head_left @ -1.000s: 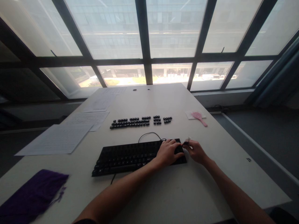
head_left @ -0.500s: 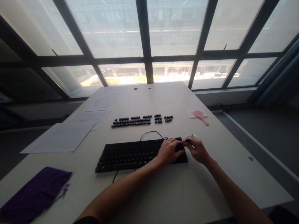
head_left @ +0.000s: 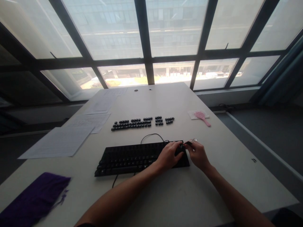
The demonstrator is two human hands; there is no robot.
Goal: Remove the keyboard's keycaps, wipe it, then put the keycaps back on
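Your left hand (head_left: 168, 154) hides part of the keyboard (head_left: 130, 157) beneath; the dark piece (head_left: 188, 143) in your right hand (head_left: 199, 155) is indistinct.

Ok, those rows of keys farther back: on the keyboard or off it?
Off. The keys sit in separate groups on the white table, beyond the keyboard, with a gap between.

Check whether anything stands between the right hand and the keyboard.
Nothing visible blocks the right hand; it holds a small dark item at the right end of the keyboard, with the left hand alongside.
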